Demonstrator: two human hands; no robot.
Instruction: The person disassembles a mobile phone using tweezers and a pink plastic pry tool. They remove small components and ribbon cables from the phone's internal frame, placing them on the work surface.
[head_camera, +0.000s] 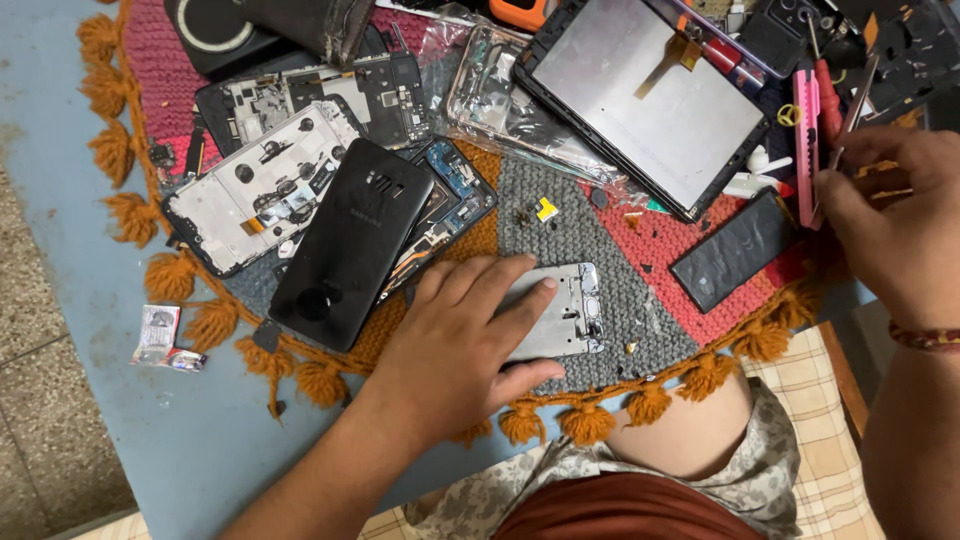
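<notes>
The left hand (455, 340) lay palm-down on a silver metal phone frame (565, 312), fingers extended and slightly spread, pressing the frame flat against the knitted mat (560, 215). The frame sat near the mat's front edge, just above the orange tassel fringe (585, 420). The right hand (890, 220) was raised at the mat's right side, its thumb and fingers closed together around thin metal tweezers (852, 110); the exact pinch point could not be made out. Pink tools (806, 140) lay just left of that hand. A black phone back cover (350, 240) rested to the left of the frame, overlapping an opened phone body (450, 195). A small black battery (735, 250) lay between the frame and the right hand. A large display panel (650, 95) lay behind, well apart from the frame. Loose screws (527, 215) lay just behind the frame.
</notes>
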